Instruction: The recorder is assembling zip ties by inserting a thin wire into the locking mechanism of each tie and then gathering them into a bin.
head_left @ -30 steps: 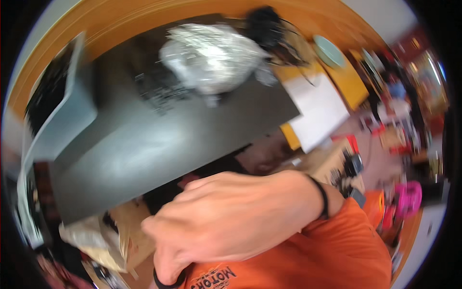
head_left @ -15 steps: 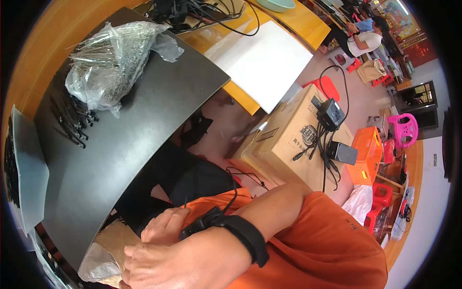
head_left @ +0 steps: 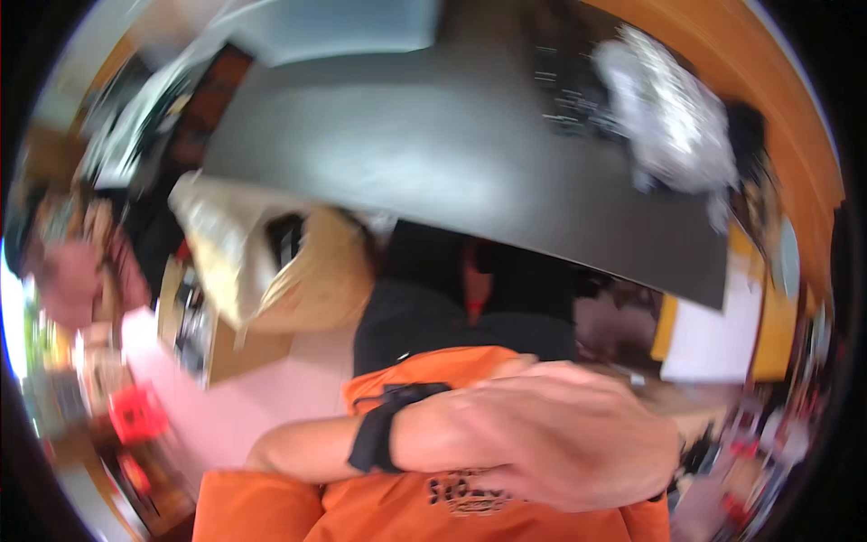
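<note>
My left hand (head_left: 447, 432) reaches in from the left in front of my orange shirt, with a black strap (head_left: 375, 438) and a small dark device on its wrist. Overlapping it is my right hand (head_left: 591, 438), its back turned up. Both hands are smeared by motion, and their fingers run together, so I cannot make out anything between them. Beyond them stands a dark table (head_left: 433, 144). A clear plastic bag of thin shiny strands (head_left: 668, 113) lies at its far right, beside several black cable pieces (head_left: 578, 104).
A large paper sack with a pale liner (head_left: 316, 271) stands open below the table edge, dark things inside. A translucent bin (head_left: 352, 32) sits at the table's far side. To the left are a person in pink (head_left: 77, 280) and a red stool (head_left: 137, 413). White sheets (head_left: 713, 334) lie right.
The view has swung left, so the table and plastic bag now appear farther right. The paper sack and a person at left have come into view. My hands stay overlapped before my body.
</note>
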Motion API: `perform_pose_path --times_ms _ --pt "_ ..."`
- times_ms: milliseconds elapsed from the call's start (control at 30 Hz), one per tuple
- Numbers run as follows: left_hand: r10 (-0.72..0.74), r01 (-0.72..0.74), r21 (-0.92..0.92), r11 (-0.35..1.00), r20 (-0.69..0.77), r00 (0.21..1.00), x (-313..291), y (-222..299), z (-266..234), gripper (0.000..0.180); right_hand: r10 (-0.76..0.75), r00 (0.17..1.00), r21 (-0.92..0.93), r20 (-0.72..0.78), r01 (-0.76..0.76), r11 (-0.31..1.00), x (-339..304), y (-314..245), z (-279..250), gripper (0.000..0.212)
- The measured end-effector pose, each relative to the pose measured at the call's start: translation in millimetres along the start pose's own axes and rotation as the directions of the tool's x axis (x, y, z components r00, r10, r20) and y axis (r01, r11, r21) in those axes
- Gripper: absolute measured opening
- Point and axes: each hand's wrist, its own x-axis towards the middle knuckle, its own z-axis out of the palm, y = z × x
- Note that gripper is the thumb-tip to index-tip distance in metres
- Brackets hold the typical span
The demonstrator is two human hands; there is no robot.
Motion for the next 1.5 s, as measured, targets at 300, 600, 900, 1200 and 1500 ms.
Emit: perform_pose_path --times_ms 300,600,900,1200,1500 --pt "0.123 -0.166 -0.096 0.981 -0.351 0.928 -38.6 7.1 -13.9 0.011 -0.177 0.961 -0.275 0.212 0.232 0.933 32.6 8.2 22.3 0.044" --pt "-0.154 0.152 -0.06 0.987 -0.033 0.988 -52.3 -2.6 -4.6 0.018 -0.18 0.926 -0.205 0.331 0.256 0.945 51.0 -13.9 11.7 0.044" --pt "0.052 -0.264 -0.4 0.878 -0.468 0.882 -22.5 -79.8 99.7 0.008 -0.13 0.92 -0.305 0.37 0.252 0.918 53.0 -42.6 18.0 0.045" --pt "0.045 -0.164 -0.372 0.913 -0.309 0.95 -26.1 35.7 -42.8 0.021 -0.262 0.958 -0.264 0.112 0.283 0.922 24.1 -12.4 14.2 0.051" --pt "-0.068 0.053 0.066 0.996 0.241 0.968 6.7 25.2 -55.0 0.022 -0.211 0.976 -0.218 -0.051 0.195 0.956 -12.2 -8.1 11.0 0.05"
